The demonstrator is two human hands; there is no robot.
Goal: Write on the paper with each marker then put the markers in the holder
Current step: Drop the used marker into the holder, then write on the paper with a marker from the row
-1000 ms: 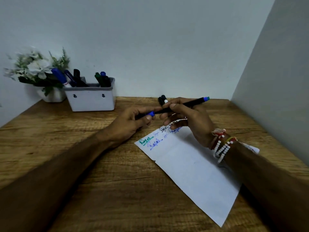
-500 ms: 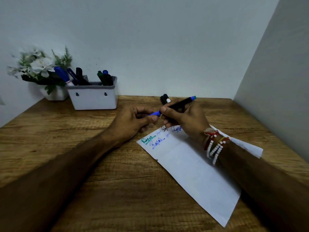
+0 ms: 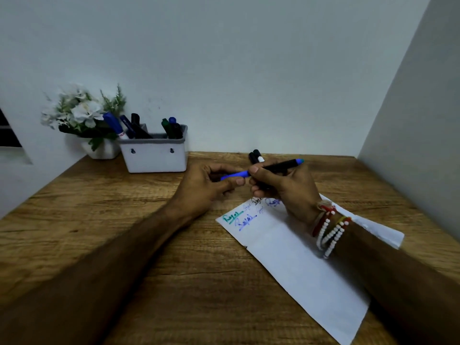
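Note:
A black marker (image 3: 278, 166) with a blue end lies level between my hands above the paper's far end. My right hand (image 3: 283, 188) grips its barrel. My left hand (image 3: 211, 185) pinches the blue cap (image 3: 235, 175) at its left end. The white paper (image 3: 298, 265) lies slanted on the desk, with green, blue and black words at its far end. Two black markers (image 3: 255, 155) lie on the desk behind my hands. The white holder (image 3: 155, 155) stands at the back left with several markers in it.
A white pot of white flowers (image 3: 87, 120) stands left of the holder against the wall. The wooden desk (image 3: 124, 245) is bounded by a wall behind and a grey partition (image 3: 418, 120) on the right.
My hands have come closer together. The blue cap in my left hand now meets the marker's left end, where a second ago it was held apart from the barrel.

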